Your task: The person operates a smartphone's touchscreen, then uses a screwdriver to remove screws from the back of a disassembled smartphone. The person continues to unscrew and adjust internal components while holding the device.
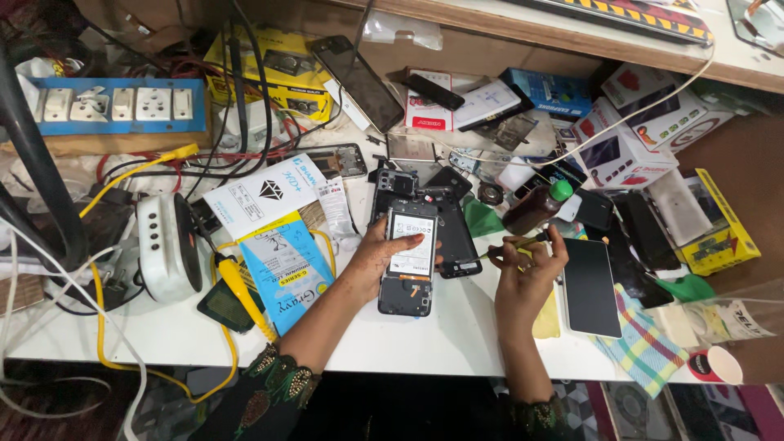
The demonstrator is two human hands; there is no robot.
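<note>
A person sits at a white table (457, 327) full of phone parts. The left hand (377, 257) lies on an opened phone (408, 257) with its back off, near the middle of the table, and the thumb presses on the white battery inside. The right hand (531, 273) is just beside it, closed around a thin yellow-green tool (513, 243) whose tip points toward the phone. The tip is small and dark, so it is hard to tell if it touches the phone. A black back cover (456, 233) lies under the tool. Behind the right hand stands a small brown bottle (535, 206) with a green cap. To the right lies a dark phone screen (590, 287) on a checked cloth (645, 343). To the left sit a blue packet (282, 273) and a yellow-handled probe (243, 294).
</note>
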